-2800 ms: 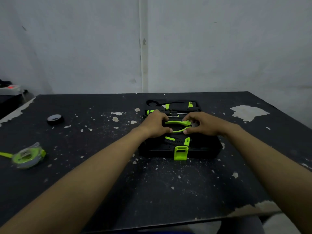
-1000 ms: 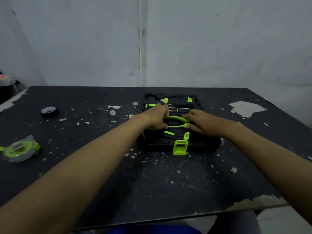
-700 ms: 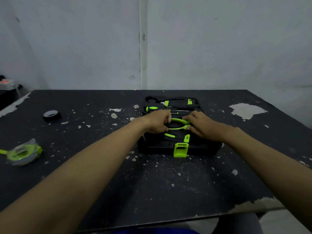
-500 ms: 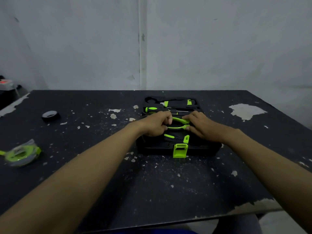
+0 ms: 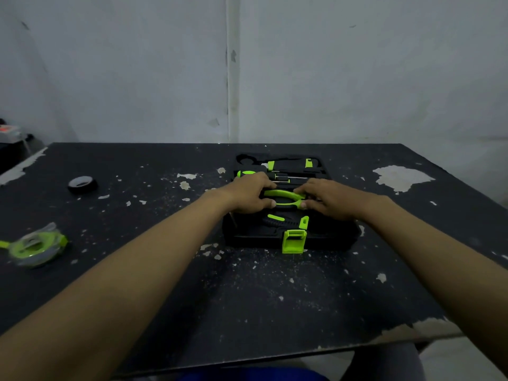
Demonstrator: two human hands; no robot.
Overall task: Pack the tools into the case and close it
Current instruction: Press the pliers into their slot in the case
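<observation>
The pliers (image 5: 283,198), with bright green handles, lie across the middle of the open case (image 5: 330,237), set into its black tray. Both hands close on them. The left hand (image 5: 248,196) takes the left end, fingers over the far handle and thumb under the near one. The right hand (image 5: 327,200) takes the right end in the same way, so each grip is narrow and holds the pliers between thumb and fingers. The two thumbs nearly meet along the near handle.

Just nearer in the case a dark tool with a green slider (image 5: 275,217) sits in its slot. A green latch (image 5: 293,241) hangs at the middle of the case's near edge. Beyond the hands a screwdriver (image 5: 247,173) with a green handle lies in the far half.

The case rests on a black, chipped bench (image 5: 247,298). Well to the left of the case lies a roll of black tape (image 5: 82,184), and farther left and nearer the person a green tape measure (image 5: 37,247).
</observation>
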